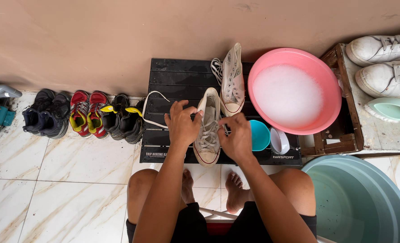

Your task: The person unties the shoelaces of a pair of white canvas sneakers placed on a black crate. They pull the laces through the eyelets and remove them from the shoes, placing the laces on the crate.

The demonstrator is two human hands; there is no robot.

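1. Sneaker [208,135], off-white canvas, toe toward the near edge of the black slatted platform [173,72], close to its middle.
2. Unlacing seemingly in hand: white lace [151,100] already trailing loose off toward the platform's left edge.
3. Left hand [182,123] draped over the sneaker's left side, fingers curled around the collar, gripping it steady.
4. Right hand [237,137] against the sneaker's right side, fingertips pinched narrow at the eyelets, apparently on the lace; exact hold hard to tell.
5. Both forearms reaching forward from bent knees, wrists angled inward toward each other.
6. Next move likely calling for pulling lace through remaining eyelets while holding firm.
7. Second sneaker [232,81] lying toward the far edge; pink basin [319,72] of suds at the right.
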